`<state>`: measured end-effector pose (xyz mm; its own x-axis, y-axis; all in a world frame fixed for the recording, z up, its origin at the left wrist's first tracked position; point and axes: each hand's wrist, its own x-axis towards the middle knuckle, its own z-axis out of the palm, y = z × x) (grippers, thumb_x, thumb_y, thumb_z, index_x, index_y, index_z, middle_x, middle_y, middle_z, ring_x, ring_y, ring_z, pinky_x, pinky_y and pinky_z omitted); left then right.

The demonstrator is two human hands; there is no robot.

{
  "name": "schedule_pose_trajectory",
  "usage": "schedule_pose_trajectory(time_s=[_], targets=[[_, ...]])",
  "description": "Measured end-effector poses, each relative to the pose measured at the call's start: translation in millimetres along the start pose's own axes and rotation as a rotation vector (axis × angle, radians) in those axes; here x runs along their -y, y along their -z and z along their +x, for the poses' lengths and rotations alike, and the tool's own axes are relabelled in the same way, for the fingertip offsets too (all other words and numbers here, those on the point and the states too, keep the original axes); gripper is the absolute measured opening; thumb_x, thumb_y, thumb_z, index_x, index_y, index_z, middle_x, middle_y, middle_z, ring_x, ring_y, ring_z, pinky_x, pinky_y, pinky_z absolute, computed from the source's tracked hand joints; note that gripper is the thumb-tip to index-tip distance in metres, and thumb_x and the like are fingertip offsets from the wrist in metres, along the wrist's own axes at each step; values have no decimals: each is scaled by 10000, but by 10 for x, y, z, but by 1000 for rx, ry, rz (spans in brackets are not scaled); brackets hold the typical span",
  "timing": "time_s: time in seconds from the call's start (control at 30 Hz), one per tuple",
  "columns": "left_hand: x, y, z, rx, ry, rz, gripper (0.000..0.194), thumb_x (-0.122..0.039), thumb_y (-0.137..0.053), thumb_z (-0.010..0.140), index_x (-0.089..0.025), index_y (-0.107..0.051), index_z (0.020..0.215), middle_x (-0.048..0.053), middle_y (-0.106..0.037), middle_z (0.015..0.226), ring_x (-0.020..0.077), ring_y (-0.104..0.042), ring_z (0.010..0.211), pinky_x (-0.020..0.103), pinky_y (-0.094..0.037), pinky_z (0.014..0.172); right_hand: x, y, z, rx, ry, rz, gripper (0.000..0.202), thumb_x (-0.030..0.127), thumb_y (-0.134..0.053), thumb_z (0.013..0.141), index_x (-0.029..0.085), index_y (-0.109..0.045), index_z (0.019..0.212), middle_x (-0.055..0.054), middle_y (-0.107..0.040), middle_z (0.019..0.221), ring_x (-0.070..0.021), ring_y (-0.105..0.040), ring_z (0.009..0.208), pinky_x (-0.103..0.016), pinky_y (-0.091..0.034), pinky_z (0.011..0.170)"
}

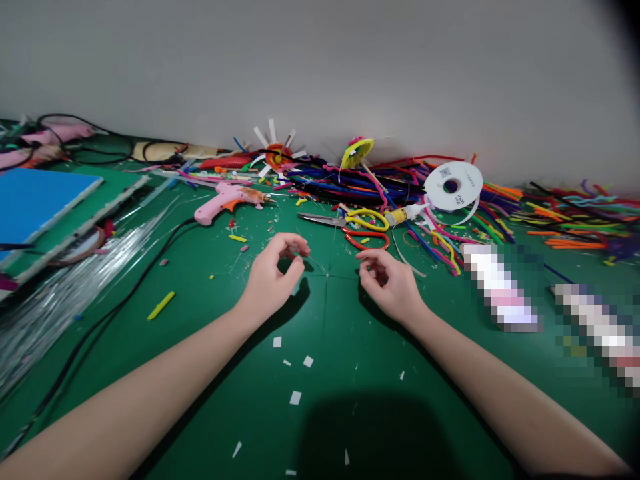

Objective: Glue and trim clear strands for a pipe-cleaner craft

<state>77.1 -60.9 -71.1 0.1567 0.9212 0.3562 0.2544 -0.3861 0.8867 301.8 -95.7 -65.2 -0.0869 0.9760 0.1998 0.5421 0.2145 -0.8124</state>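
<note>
Quietly poised low over a green table (330, 347), with the left hand (274, 272) loosely curled, thumb parted from fingers, and the right hand (393, 283) bent inward, index finger extended; impossible to tell whether pinching anything. Visible between both hands: a star of fine pale lines (327, 275), too faint to call strands or surface marks. Lying just beyond the right hand: red-and-yellow scissors (341, 222), with a small bottle (403, 215) past the handles. Best worked, by the look of it, with slow, level fingertips and light pressure. Hemmed in beyond both hands by pipe cleaners (345, 185) and a gray wall (310, 67), and left of the left hand by a black cord (119, 309). Roomier back toward the wrists, among white paper scraps (295, 398).
</note>
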Motion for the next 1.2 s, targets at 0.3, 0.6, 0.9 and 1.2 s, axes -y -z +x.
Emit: schedule_pose_trajectory(time_s=[0.3, 0.6, 0.9, 1.2], targets=[[-40, 5, 0, 44, -36, 136, 137, -166, -562, 821, -203, -635, 931, 45, -705, 915, 182, -654, 842, 344, -518, 754, -31, -4, -3, 50, 7, -32, 210, 261, -549, 824, 207, -571, 1026, -2, -611, 761, -99, -500, 538, -250, -436, 536], [-72, -10, 14, 83, -21, 188, 109, -182, -625, 783, -210, -650, 885, 33, -716, 854, 184, -666, 788, 337, -509, 712, -15, -16, 11, 69, 27, -66, 212, 302, -575, 837, 192, -608, 1015, 1, -626, 737, -91, -481, 514, -247, -430, 536], [-38, -23, 21, 116, -37, 202, 71, -197, -639, 790, -214, -658, 857, 31, -718, 854, 172, -662, 763, 319, -516, 691, 5, -52, 23, 72, 3, -44, 244, 373, -588, 849, 193, -632, 1007, -6, -647, 731, -102, -515, 533, -248, -438, 540], [-23, -25, 28, 129, -23, 173, 54, -185, -664, 781, -212, -667, 829, 13, -707, 800, 157, -643, 717, 290, -510, 660, 17, -101, 22, 58, -38, -17, 244, 404, -595, 857, 199, -649, 979, -18, -670, 737, -132, -581, 589, -267, -463, 570]])
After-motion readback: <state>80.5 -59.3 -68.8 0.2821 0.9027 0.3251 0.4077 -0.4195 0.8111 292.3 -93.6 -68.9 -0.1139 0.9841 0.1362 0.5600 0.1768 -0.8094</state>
